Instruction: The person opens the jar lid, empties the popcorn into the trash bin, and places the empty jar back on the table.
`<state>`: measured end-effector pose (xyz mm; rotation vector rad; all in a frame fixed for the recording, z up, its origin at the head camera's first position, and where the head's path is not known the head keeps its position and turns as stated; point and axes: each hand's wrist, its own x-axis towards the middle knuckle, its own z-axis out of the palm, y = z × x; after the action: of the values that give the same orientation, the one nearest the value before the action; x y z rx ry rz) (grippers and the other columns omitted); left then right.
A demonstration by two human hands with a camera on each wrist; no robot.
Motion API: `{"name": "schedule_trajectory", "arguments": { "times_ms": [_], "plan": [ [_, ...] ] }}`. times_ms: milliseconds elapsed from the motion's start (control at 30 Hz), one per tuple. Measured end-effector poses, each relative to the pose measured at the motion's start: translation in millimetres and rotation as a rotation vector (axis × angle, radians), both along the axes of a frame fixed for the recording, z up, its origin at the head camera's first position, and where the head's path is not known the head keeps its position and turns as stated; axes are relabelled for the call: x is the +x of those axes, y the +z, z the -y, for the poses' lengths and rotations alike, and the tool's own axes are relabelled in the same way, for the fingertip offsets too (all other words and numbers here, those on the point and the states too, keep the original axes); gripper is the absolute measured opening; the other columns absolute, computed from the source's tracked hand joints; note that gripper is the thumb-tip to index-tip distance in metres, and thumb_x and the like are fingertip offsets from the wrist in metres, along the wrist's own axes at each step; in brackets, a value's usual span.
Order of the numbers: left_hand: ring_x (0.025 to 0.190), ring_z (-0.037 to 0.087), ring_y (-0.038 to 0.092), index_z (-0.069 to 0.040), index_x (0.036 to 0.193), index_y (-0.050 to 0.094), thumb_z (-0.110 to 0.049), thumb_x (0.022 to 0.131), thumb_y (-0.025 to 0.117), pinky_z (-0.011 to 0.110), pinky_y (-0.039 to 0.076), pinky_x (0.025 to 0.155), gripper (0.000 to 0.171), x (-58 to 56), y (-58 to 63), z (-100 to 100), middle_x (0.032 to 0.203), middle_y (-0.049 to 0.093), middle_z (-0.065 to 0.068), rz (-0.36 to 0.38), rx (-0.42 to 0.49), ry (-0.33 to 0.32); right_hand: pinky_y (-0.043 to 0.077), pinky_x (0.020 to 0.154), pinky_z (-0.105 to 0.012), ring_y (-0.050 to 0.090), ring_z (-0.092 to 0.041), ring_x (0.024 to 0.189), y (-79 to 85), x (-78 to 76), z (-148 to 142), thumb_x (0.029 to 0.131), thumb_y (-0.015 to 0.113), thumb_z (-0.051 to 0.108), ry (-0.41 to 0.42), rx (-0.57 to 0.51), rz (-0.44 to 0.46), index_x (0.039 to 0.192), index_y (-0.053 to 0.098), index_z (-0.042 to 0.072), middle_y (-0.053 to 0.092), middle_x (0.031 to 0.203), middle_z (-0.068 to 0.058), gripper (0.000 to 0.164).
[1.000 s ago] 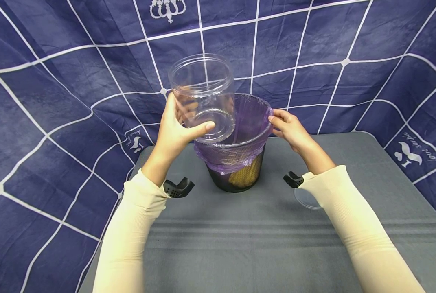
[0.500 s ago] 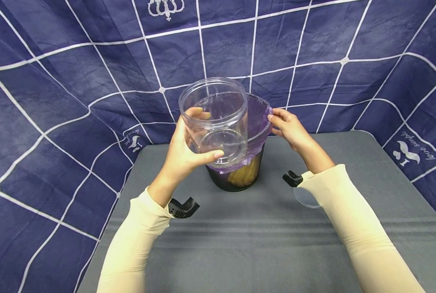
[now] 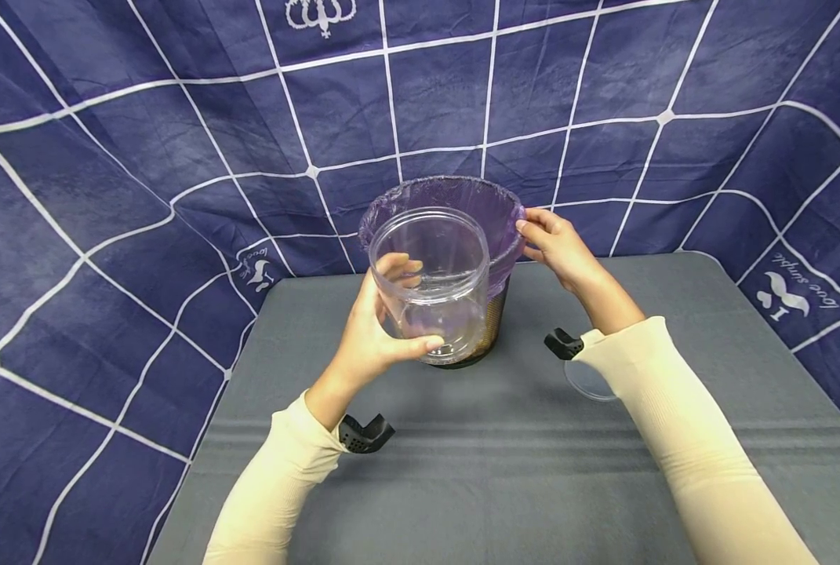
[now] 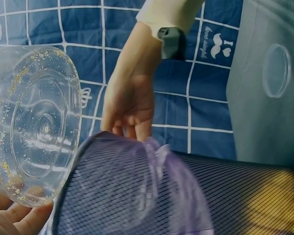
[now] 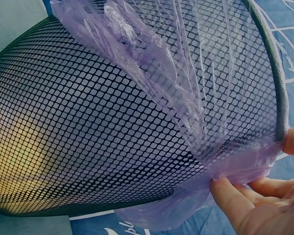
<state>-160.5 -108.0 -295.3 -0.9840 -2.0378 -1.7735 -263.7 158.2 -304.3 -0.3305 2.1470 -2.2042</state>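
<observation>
My left hand grips a clear plastic jar from its left side, thumb in front and fingers behind. The jar is tilted a little, mouth up, in front of a black mesh trash bin. Yellowish crumbs cling inside the jar's base. A purple trash bag lines the bin and folds over its rim. At the rim's right side, my right hand pinches the bag's edge between thumb and fingers. Through the mesh, a yellow mass shows at the bin's bottom. The jar hides much of the bin's front in the head view.
A clear round lid lies on the grey table, partly behind the right sleeve. Dark blue cloth with white lines hangs behind the bin and along both sides. A black wrist mount sits on each cuff.
My left hand has brought the jar down and slightly right, from over the bin's left rim to in front of the bin. My right hand has stayed at the rim.
</observation>
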Motion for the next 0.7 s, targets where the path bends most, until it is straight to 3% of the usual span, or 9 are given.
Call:
{"name": "schedule_trajectory", "arguments": {
  "times_ms": [267, 367, 533, 700],
  "plan": [
    [0.114, 0.033, 0.044, 0.001, 0.127, 0.032, -0.038, 0.057, 0.083, 0.038, 0.033, 0.097, 0.095, 3.9, -22.6, -1.7, 0.125, 0.044, 0.017, 0.016, -0.010, -0.022, 0.032, 0.097, -0.041, 0.043, -0.022, 0.112, 1.4, 0.2, 0.5, 0.094, 0.044, 0.017, -0.005, 0.015, 0.007, 0.130, 0.031, -0.010, 0.044, 0.116, -0.015, 0.048],
    [0.114, 0.032, 0.044, 0.000, 0.128, 0.032, -0.025, 0.055, 0.086, 0.038, 0.032, 0.098, 0.094, 5.9, -30.8, -3.2, 0.125, 0.044, 0.016, 0.025, -0.030, -0.015, 0.033, 0.097, -0.040, 0.043, -0.022, 0.112, 0.9, -0.1, 0.7, 0.094, 0.045, 0.017, -0.012, 0.012, 0.008, 0.130, 0.031, -0.010, 0.044, 0.116, -0.015, 0.047],
    [0.112, 0.042, 0.042, 0.009, 0.126, 0.030, 0.008, 0.049, 0.081, 0.045, 0.032, 0.097, 0.092, 19.0, -29.6, -9.8, 0.123, 0.041, 0.027, 0.059, -0.052, -0.018, 0.035, 0.095, -0.039, 0.045, -0.021, 0.109, -0.7, -1.8, 1.3, 0.093, 0.045, 0.016, -0.030, 0.012, 0.005, 0.127, 0.035, -0.009, 0.047, 0.111, -0.009, 0.044],
    [0.110, 0.045, 0.042, 0.013, 0.124, 0.028, 0.007, 0.049, 0.081, 0.047, 0.032, 0.095, 0.091, 26.1, -37.1, -14.7, 0.122, 0.041, 0.031, 0.083, -0.100, -0.011, 0.033, 0.096, -0.040, 0.045, -0.019, 0.108, -1.7, -1.8, 0.5, 0.093, 0.046, 0.017, -0.023, 0.002, 0.003, 0.128, 0.034, -0.010, 0.048, 0.108, -0.007, 0.045]
  ]
}}
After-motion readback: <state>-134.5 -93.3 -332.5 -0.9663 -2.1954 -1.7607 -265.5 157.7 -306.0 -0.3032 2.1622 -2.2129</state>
